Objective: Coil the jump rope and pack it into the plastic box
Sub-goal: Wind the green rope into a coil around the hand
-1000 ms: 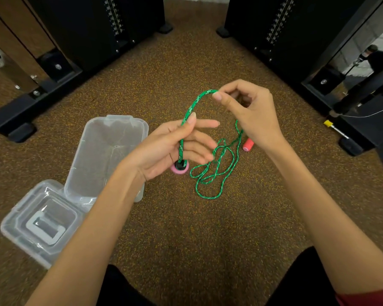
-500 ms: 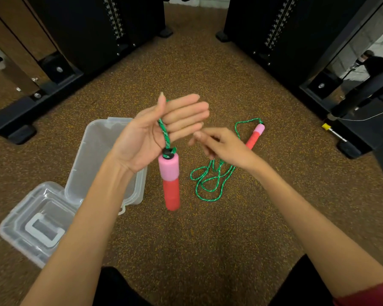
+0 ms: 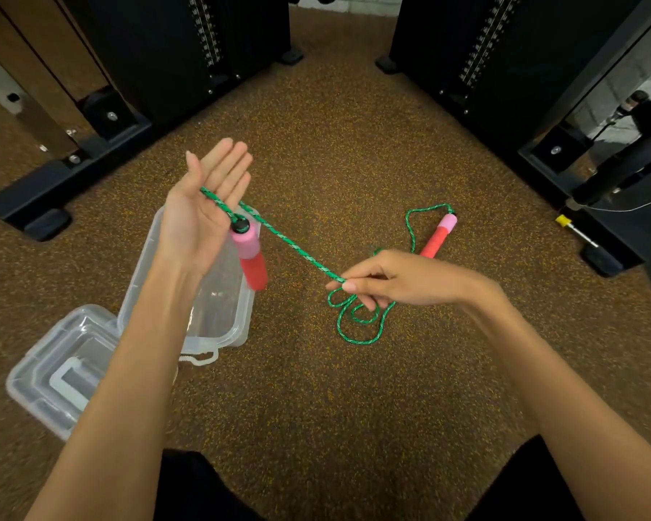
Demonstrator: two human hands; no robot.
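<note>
Brown speckled floor [image 3: 354,389], black gym machines [image 3: 166,39] behind. Green braided rope [image 3: 297,250] with pink-and-red handles. Left hand [image 3: 203,208] raised, palm up, fingers straight, rope draped across it; one handle [image 3: 249,253] dangling just below. Right hand [image 3: 399,280] pinching the taut rope. Loose loops and second handle [image 3: 438,235] on the floor beyond. Clear plastic box [image 3: 218,325] open below the left hand, lid [image 3: 53,377] beside.

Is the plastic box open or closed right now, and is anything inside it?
Open. The plastic box sits with its lid swung flat on the floor beside it. Nothing shows through its clear walls; the left forearm hides part of it.
</note>
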